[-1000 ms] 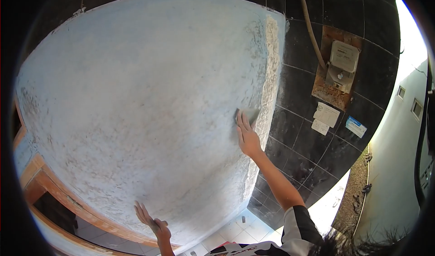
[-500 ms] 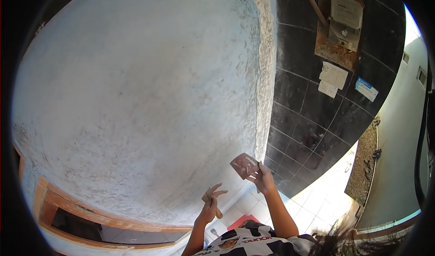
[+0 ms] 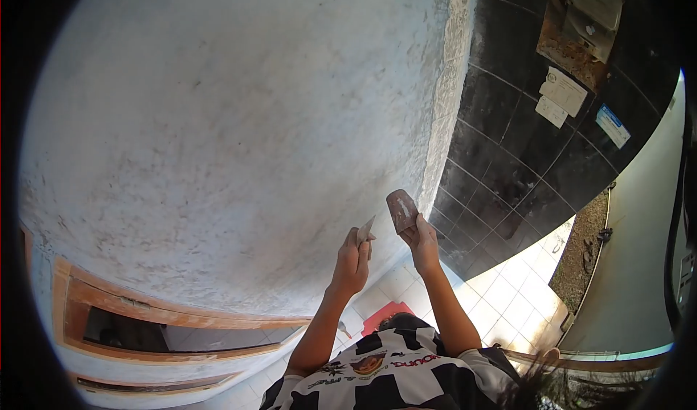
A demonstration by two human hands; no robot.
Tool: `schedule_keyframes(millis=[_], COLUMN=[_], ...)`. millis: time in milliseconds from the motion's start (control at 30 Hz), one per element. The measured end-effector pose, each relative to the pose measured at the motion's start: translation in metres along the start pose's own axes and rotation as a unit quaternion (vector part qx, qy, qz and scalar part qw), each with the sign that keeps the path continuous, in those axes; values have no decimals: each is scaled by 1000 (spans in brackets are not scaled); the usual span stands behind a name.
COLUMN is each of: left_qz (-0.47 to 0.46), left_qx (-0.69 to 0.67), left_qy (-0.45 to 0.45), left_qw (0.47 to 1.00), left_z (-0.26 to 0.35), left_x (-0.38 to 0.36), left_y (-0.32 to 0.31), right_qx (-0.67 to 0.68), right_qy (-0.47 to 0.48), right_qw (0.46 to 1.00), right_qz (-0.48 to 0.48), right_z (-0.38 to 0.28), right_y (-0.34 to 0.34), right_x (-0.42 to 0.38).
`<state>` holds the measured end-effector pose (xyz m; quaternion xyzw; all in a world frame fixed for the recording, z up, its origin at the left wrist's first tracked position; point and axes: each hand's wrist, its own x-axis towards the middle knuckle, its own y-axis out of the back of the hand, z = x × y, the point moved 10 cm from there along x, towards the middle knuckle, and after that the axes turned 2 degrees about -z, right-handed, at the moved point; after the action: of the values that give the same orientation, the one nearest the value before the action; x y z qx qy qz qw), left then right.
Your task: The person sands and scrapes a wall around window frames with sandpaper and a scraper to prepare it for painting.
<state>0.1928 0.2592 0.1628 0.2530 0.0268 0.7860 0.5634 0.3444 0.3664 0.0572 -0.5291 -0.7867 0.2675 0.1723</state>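
Near the lower end of the rough plaster strip [image 3: 448, 90], a worn sheet of sandpaper [image 3: 402, 212] is held raised, its reddish-brown face marked with pale patches. The sheet is curved slightly and is gripped at its lower right edge by the right hand [image 3: 424, 247], pinched between thumb and fingers. Whether the wall is touched by the sheet cannot be told. Just beside it, a scraper [image 3: 365, 230] is held in the left hand [image 3: 351, 263], with the fingers closed around it and the thin blade pointed upward. The scraper and the sandpaper are kept apart, and the two hands are not joined.

Beyond the tools, the view is filled mostly by the pale blue wall [image 3: 239, 119], which is covered with grey smudges. On its right side, the wall is bordered by the strip, then by black tiles [image 3: 501, 105]. On the tiles, a meter [image 3: 593, 14] is mounted on a stained board [image 3: 563, 53]; papers [image 3: 563, 92] and a blue-and-white card [image 3: 613, 125] are placed below. At lower left, a window opening is enclosed by a wooden frame [image 3: 62, 301]. Below the hands, a checked shirt [image 3: 392, 363], a red object [image 3: 376, 317] and pale floor tiles [image 3: 396, 281] are seen.
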Motion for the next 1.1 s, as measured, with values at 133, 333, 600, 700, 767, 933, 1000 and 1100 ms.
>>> schedule_keyframes(millis=[133, 333, 600, 700, 767, 933, 1000, 1100], left_qz=[-53, 29, -8, 29, 166, -27, 118, -142], left_qx=[227, 77, 16, -79, -170, -54, -206, -126], left_qy=[-67, -29, 77, 117, 114, 85, 182, 164], left_qw=[970, 996, 997, 989, 965, 995, 954, 968], left_z=[-4, -14, -73, -77, -78, -68, -91, -79], left_x=[14, 21, 9, -2, -10, -7, -19, -23], left_y=[-30, -23, -43, -45, -27, -62, -46, -92], right_qx=[-60, -117, -119, -170, -189, -224, -220, -162], right_qy=[13, 38, 40, 35, 109, 72, 135, 44], right_qw=[998, 992, 991, 985, 975, 972, 965, 986], right_qz=[7, 39, 43, 21, 46, 27, 46, 4], right_z=[-3, -8, 1, 3, -7, -4, -15, -16], right_y=[-10, -5, 4, 5, 5, 6, 3, -11], right_x=[5, 8, 6, 12, 5, 1, -5, -17])
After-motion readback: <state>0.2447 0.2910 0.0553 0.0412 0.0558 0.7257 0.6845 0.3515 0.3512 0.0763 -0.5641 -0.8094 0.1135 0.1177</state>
